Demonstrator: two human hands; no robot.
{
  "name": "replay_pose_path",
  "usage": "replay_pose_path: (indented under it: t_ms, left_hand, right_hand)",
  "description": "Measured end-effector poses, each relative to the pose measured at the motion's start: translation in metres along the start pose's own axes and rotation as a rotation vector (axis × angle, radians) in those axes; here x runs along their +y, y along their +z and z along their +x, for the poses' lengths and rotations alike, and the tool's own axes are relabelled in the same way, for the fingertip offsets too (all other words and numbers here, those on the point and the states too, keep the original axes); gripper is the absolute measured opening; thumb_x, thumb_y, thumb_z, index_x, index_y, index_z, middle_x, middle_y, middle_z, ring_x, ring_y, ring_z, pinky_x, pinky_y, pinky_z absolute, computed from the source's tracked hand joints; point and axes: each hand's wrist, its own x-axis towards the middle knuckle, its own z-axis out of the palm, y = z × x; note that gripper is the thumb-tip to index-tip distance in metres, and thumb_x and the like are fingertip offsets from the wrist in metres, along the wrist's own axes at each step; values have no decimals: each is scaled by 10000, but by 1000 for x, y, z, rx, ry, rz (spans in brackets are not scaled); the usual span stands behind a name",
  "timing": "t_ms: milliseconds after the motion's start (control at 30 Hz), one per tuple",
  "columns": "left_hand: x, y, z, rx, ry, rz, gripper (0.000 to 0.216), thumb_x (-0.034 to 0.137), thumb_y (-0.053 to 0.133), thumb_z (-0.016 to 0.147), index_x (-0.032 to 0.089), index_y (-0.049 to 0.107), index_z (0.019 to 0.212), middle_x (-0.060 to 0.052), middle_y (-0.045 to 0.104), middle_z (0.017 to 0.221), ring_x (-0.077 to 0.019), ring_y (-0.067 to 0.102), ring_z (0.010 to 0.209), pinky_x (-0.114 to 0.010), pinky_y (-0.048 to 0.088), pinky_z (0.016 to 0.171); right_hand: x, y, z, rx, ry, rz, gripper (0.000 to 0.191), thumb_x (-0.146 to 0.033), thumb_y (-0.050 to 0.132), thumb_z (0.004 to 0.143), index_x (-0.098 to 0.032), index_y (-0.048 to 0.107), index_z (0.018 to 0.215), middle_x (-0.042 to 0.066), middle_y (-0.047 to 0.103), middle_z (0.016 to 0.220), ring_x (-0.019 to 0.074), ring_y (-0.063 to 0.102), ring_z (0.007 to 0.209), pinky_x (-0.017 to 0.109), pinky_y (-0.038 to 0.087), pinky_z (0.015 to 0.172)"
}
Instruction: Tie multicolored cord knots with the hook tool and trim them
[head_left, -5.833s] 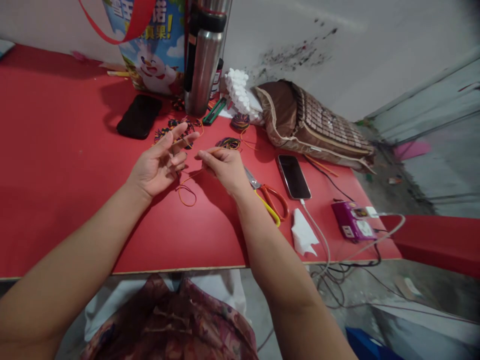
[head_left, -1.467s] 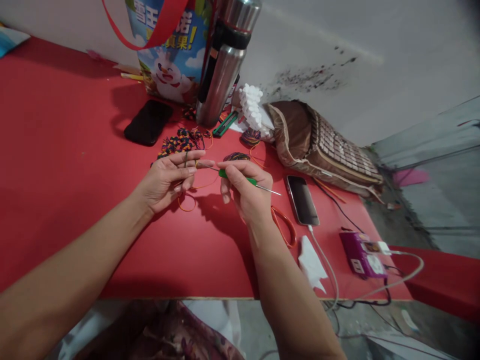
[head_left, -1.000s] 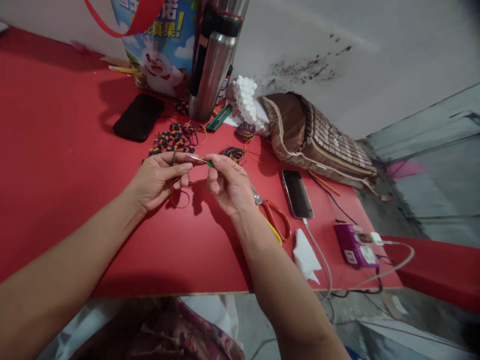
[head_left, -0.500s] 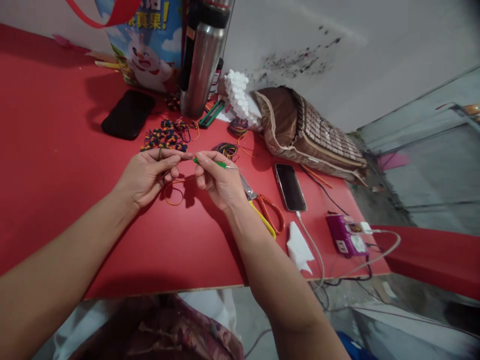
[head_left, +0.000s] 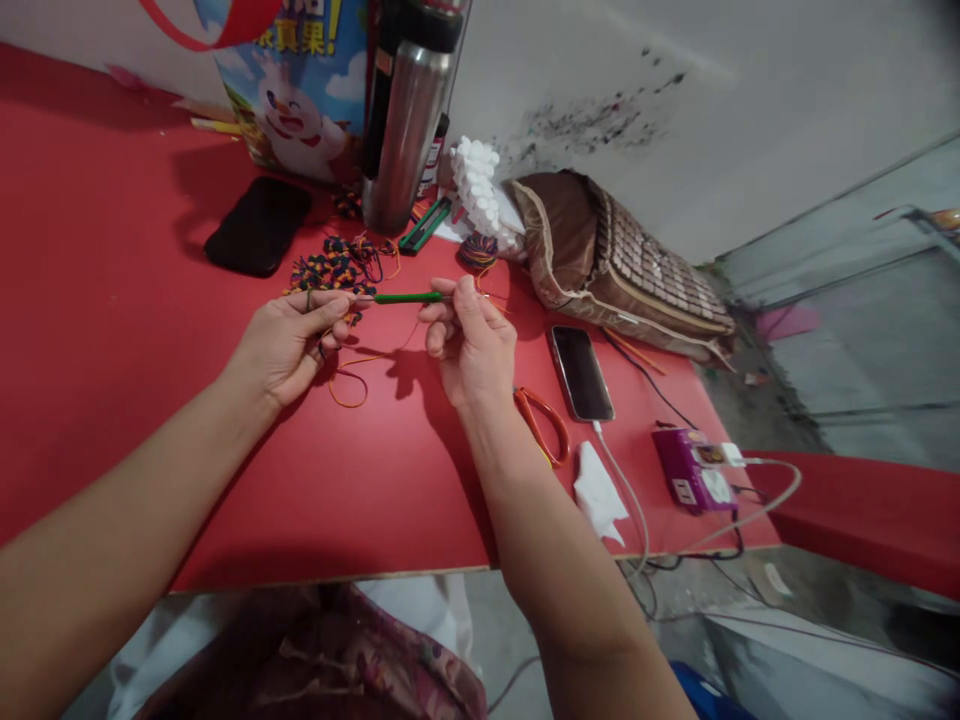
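A green-handled crochet hook point(head_left: 409, 298) lies level between my hands. My right hand point(head_left: 476, 340) is closed, pinching the hook near its right end between thumb and fingers. My left hand point(head_left: 292, 340) is closed at the hook's other end, with dark yarn running over its index finger and between the fingers; what sits in the pinch is mostly hidden. A loose orange yarn strand point(head_left: 349, 403) loops down onto the red table below the left hand. Just beyond that hand lies a pile of small dark and orange knotted yarn pieces point(head_left: 330, 265).
Scissors point(head_left: 551, 425) lie partly under my right forearm. A phone point(head_left: 581, 373) on a cable, a purple power block point(head_left: 694, 470) and white tissue point(head_left: 598, 495) are to the right. Behind stand a steel flask point(head_left: 405, 130) and a brown cushion-like bundle point(head_left: 615, 260). A black case point(head_left: 259, 227) lies left.
My right hand has moved right and slightly up along the crochet hook, baring its green handle. It now grips the far end. My left hand has hardly moved.
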Motion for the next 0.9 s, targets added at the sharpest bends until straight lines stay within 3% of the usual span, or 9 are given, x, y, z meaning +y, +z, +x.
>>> replay_pose_path:
  t_ms: [67, 167, 233, 300, 467, 633, 767, 833, 900]
  left_hand:
    - [-1, -1, 0, 1, 12, -4, 368, -115, 688, 1003, 95, 816, 728, -78, 795, 779, -19, 581, 479, -77, 468, 438]
    - [0, -3, 1, 28, 45, -12, 358, -84, 715, 1018, 111, 836, 744, -90, 841, 857, -10, 567, 494, -61, 467, 433]
    - [1, -3, 1, 52, 82, -30, 392, -70, 697, 1047, 127, 844, 741, -86, 866, 906, -4, 560, 510, -57, 483, 454]
    - [2, -3, 1, 63, 113, -49, 422, -70, 691, 1052, 141, 836, 716, -82, 876, 918, -7, 566, 521, -67, 512, 493]
    - [-4, 1, -4, -14, 157, 10, 337, -81, 764, 972, 126, 833, 715, -96, 878, 893, -13, 576, 497, -92, 487, 489]
    - [-10, 1, -12, -154, 192, 104, 190, -50, 834, 857, 115, 851, 765, -127, 892, 926, -56, 639, 499, -141, 489, 467]
    - [-5, 1, -16, -258, 77, 131, 153, -24, 874, 813, 125, 889, 845, -117, 903, 950, -33, 555, 435, -216, 628, 566]
    - [-1, 0, -16, -296, 46, 104, 198, -37, 861, 799, 122, 917, 901, -133, 918, 1050, -18, 535, 427, -209, 627, 554]
    - [2, -2, -14, -324, 43, 64, 237, -50, 875, 760, 122, 922, 916, -156, 920, 1129, -17, 552, 441, -153, 518, 454]
  right_hand:
    - [2, -2, 1, 21, -36, 0, 471, -724, 846, 945, -278, 803, 1093, -17, 791, 798, 102, 567, 531, 275, 498, 539]
    - [3, -6, -4, 38, -113, -42, 567, -675, 841, 963, -356, 724, 1418, -18, 798, 885, 128, 611, 579, 286, 511, 565]
    - [1, -6, -13, -10, -134, -145, 677, -644, 811, 1000, -422, 611, 1608, 13, 823, 993, 173, 689, 674, 303, 526, 587]
    - [0, -4, -21, -111, -151, -289, 682, -566, 793, 1024, -436, 586, 1661, 43, 839, 1089, 218, 743, 795, 332, 569, 654]
    - [7, 0, -20, -253, -323, -704, 477, -291, 754, 983, -337, 769, 1457, 48, 864, 1066, 231, 706, 846, 384, 607, 869]
    - [9, -9, -7, -32, -382, -807, 46, -318, 762, 1001, -289, 749, 1034, 12, 813, 872, 211, 733, 799, 332, 542, 813]
    - [-7, -15, -5, 111, -328, -574, 443, -567, 825, 1029, -286, 565, 807, -28, 732, 697, 132, 601, 561, 271, 457, 596]
    - [-17, -15, -7, 78, -272, -354, 484, -672, 765, 1062, -279, 612, 823, -26, 737, 679, 110, 571, 454, 260, 396, 479]
    - [-25, -14, -10, -17, -245, -158, 532, -765, 631, 1108, -266, 758, 972, -21, 744, 671, 112, 573, 397, 258, 363, 407]
